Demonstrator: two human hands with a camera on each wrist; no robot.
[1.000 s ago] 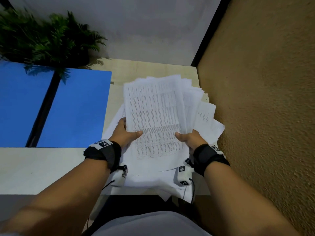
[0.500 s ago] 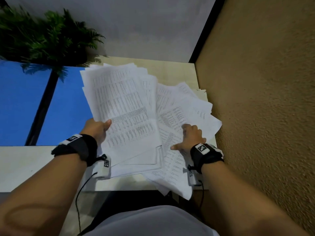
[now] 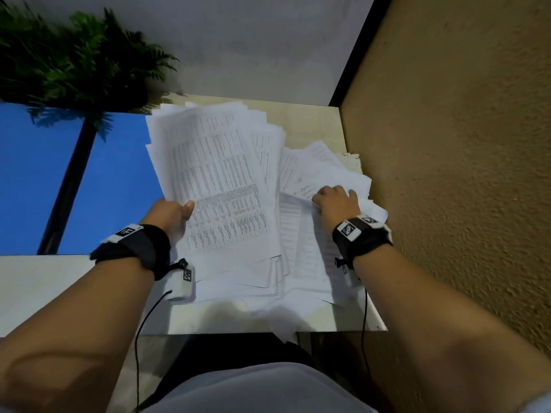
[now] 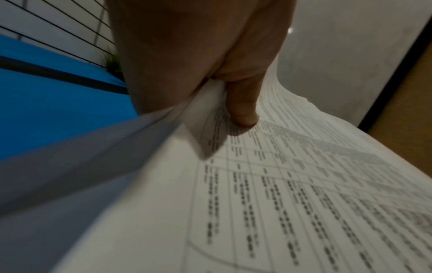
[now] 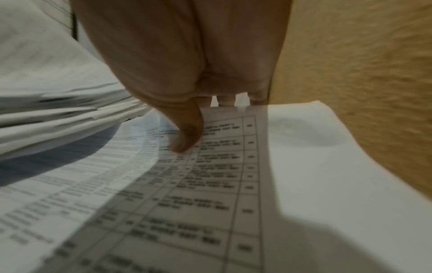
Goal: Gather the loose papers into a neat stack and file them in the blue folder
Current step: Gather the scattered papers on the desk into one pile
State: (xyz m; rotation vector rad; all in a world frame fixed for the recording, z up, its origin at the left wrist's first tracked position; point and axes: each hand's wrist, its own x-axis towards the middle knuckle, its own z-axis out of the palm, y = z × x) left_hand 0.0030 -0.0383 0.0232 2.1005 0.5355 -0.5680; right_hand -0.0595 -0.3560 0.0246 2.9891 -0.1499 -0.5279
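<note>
Left hand point(image 3: 170, 214) grips paper bundle point(image 3: 214, 186), long axis pointing away.

White printed papers point(image 3: 226, 186) lie fanned and uneven near the tabletop's right edge, some overhanging its front edge. The blue folder point(image 3: 119, 186) lies open flat, left of them.
</note>
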